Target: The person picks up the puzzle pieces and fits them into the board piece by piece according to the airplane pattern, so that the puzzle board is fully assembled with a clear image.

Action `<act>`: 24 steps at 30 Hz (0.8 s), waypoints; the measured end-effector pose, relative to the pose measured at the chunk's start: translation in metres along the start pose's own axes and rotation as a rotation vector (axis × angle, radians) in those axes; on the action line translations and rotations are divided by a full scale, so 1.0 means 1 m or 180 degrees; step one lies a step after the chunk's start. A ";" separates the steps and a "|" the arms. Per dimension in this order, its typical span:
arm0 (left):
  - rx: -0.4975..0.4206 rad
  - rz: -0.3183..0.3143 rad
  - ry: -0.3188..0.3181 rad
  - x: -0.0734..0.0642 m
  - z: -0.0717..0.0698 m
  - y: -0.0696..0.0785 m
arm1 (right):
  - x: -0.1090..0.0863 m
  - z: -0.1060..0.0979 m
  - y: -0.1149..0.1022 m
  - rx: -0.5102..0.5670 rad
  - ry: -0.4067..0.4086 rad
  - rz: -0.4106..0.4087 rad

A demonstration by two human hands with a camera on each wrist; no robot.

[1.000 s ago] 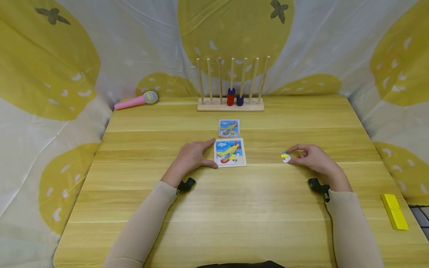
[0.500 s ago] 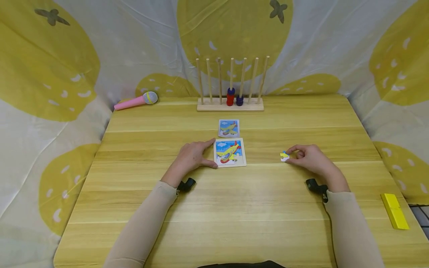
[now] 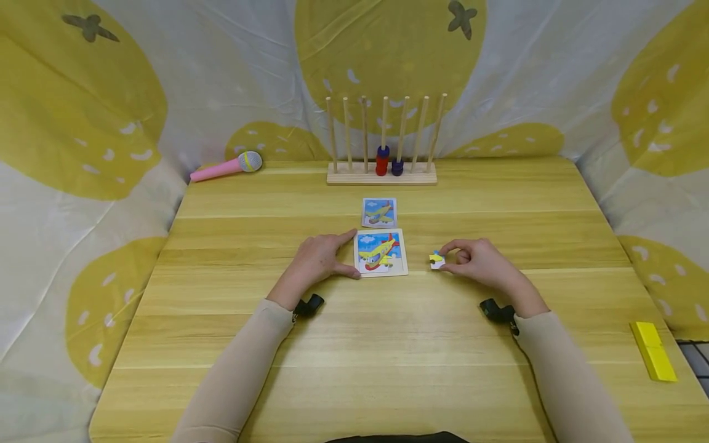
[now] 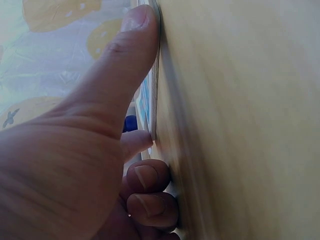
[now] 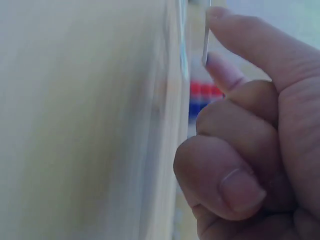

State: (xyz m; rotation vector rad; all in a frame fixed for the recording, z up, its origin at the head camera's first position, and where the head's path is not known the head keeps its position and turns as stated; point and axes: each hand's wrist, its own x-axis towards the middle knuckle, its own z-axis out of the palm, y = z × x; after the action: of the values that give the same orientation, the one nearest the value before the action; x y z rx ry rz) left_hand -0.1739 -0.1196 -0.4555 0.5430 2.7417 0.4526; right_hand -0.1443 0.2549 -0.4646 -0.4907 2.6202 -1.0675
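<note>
A square jigsaw puzzle point(image 3: 380, 239) with a yellow airplane picture lies in its pale frame on the table. My left hand point(image 3: 312, 263) holds its left side, thumb at the near corner and index finger at the far one. In the left wrist view the thumb point(image 4: 117, 65) lies along the frame's edge while other fingers curl beneath. My right hand point(image 3: 479, 261) pinches a small yellow, white and blue puzzle piece point(image 3: 437, 261) between thumb and index finger, right of the puzzle. The right wrist view shows the piece point(image 5: 206, 42) edge-on, its face hidden.
Behind the puzzle lies a matching airplane picture card point(image 3: 379, 212). Farther back stands a wooden peg rack point(image 3: 381, 177) with red and blue beads. A pink toy microphone point(image 3: 226, 167) lies at back left, yellow blocks point(image 3: 653, 352) near the right edge.
My right hand has moved left toward the puzzle with the piece, turning it slightly. The left hand and the puzzle have stayed in place.
</note>
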 end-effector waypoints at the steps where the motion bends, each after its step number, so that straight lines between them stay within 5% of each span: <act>1: 0.0004 0.0003 -0.0001 0.000 0.000 0.000 | 0.005 0.005 -0.005 0.0025 -0.0020 -0.0088; 7: 0.0003 0.0018 0.0000 0.000 0.001 -0.001 | 0.027 0.034 -0.028 0.0054 -0.0092 -0.0424; 24: -0.0003 0.0034 0.0005 0.001 0.001 -0.001 | 0.048 0.054 -0.042 -0.0242 -0.0101 -0.0435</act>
State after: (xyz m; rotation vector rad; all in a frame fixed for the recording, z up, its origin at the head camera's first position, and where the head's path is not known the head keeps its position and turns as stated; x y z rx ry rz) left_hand -0.1746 -0.1195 -0.4566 0.5577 2.7411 0.4570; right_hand -0.1590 0.1742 -0.4776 -0.7066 2.6392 -0.9936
